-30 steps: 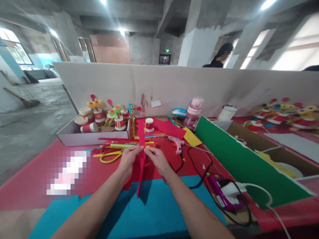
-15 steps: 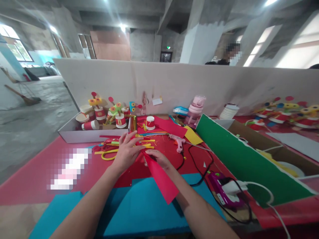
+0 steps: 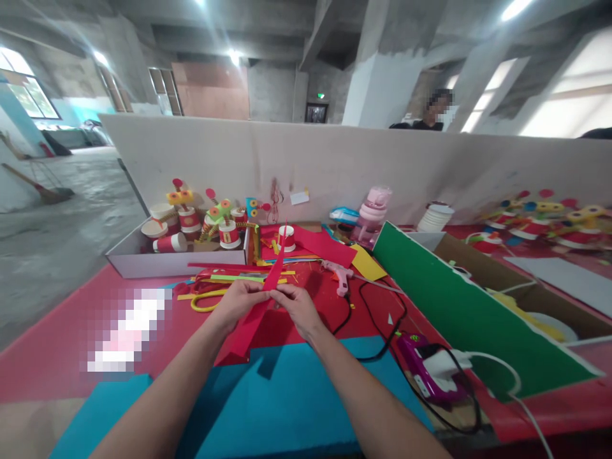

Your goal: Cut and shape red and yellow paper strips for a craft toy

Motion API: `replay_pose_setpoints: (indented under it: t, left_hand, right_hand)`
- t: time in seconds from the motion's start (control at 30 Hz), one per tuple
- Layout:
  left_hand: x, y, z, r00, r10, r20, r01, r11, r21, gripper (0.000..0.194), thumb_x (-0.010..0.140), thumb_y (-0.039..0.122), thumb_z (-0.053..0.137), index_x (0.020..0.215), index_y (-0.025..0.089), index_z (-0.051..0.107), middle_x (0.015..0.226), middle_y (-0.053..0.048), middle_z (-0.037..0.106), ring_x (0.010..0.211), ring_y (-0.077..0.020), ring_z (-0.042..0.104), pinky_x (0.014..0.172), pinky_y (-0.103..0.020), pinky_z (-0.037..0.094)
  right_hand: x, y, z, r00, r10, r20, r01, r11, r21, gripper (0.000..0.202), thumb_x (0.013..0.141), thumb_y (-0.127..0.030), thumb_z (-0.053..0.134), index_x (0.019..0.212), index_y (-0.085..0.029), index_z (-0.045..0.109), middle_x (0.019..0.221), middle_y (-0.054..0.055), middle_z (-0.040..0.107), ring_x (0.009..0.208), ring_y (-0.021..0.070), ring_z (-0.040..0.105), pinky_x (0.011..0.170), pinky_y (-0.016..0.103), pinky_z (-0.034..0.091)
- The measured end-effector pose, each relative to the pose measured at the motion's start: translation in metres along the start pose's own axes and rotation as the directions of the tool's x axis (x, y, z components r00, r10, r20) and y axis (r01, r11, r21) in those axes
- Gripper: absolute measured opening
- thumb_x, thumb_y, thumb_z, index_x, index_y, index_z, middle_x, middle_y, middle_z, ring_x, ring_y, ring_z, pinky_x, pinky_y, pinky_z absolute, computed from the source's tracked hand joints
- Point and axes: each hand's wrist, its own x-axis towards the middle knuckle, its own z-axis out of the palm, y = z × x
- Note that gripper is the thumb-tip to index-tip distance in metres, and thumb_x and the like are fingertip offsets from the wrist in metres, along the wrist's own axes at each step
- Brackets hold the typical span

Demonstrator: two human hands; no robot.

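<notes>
Between my hands is a long strip of red paper (image 3: 259,317), held over the table with one end slanting up and away and the wider end hanging toward me. My left hand (image 3: 241,302) pinches it near the middle, and my right hand (image 3: 298,308) pinches it close beside, thumbs nearly meeting. Just beyond lie scissors with yellow handles (image 3: 205,301) and several coloured paper strips (image 3: 229,278). A pink glue gun (image 3: 338,274) rests to the right of my hands. Blue sheets (image 3: 287,395) lie beneath my forearms.
On the left stands a white box (image 3: 176,263) with paper-cup figures. A red-wrapped cup (image 3: 287,238) is behind the strip. To the right are a green-sided box (image 3: 459,306), a purple power strip (image 3: 430,373) and black cables. A white partition (image 3: 315,153) runs behind; a person is beyond it.
The red paper has turned: its wide end swung from lower right to lower left, and its other end now points up. My left hand's spread fingers have closed on it.
</notes>
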Motion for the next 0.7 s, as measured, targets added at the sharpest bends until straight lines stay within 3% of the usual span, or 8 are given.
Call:
replay_pose_setpoints:
  t: [0.1,0.27,0.43,0.57,0.7]
  left_hand:
    - [0.003,-0.006,-0.002,0.999,-0.043,0.006,0.043,0.999,0.02,0.032,0.06,0.041,0.075,0.064,0.011,0.065,0.052,0.001,0.056,0.045,-0.0071,0.041,0.045,-0.02,0.028]
    - [0.007,-0.014,-0.002,0.999,0.036,0.026,-0.04,0.982,0.185,0.033,0.066,0.043,0.07,0.06,0.012,0.06,0.051,0.004,0.048,0.048,-0.0066,0.034,0.049,-0.021,0.026]
    - [0.008,-0.014,-0.001,0.987,0.138,0.081,-0.159,0.909,0.386,0.031,0.074,0.041,0.06,0.062,0.013,0.058,0.054,0.005,0.045,0.053,-0.0087,0.036,0.052,-0.022,0.028]
    - [0.01,-0.015,-0.006,0.981,0.161,0.113,-0.196,0.822,0.534,0.031,0.075,0.04,0.059,0.059,0.014,0.058,0.053,0.004,0.047,0.053,-0.0099,0.039,0.052,-0.022,0.028]
    - [0.01,-0.016,-0.007,0.976,0.187,0.114,-0.218,0.784,0.582,0.029,0.075,0.041,0.059,0.064,0.014,0.062,0.056,0.003,0.053,0.055,-0.0114,0.044,0.053,-0.022,0.03]
  right_hand:
    - [0.001,0.003,-0.001,0.998,0.027,-0.057,-0.027,1.0,0.0,0.029,0.072,-0.044,0.07,0.062,-0.018,0.065,0.055,-0.003,0.054,0.055,0.0101,0.049,0.056,0.023,0.039]
    - [0.002,0.004,-0.006,0.987,0.078,-0.143,-0.073,0.997,0.038,0.03,0.067,-0.043,0.075,0.059,-0.016,0.065,0.052,-0.003,0.055,0.052,0.0093,0.048,0.055,0.023,0.038]
    - [0.001,0.003,-0.008,0.99,0.059,-0.129,-0.061,0.998,-0.011,0.03,0.066,-0.044,0.074,0.061,-0.016,0.067,0.054,-0.002,0.058,0.053,0.0101,0.051,0.055,0.023,0.041]
    - [0.002,0.0,-0.013,0.98,0.06,-0.188,-0.072,0.996,-0.06,0.032,0.064,-0.046,0.075,0.059,-0.016,0.065,0.052,-0.003,0.057,0.051,0.0107,0.051,0.053,0.023,0.04]
    - [0.002,-0.001,-0.012,0.977,0.041,-0.209,-0.059,0.995,-0.079,0.033,0.063,-0.047,0.075,0.058,-0.017,0.062,0.05,-0.002,0.056,0.051,0.0113,0.052,0.052,0.023,0.041]
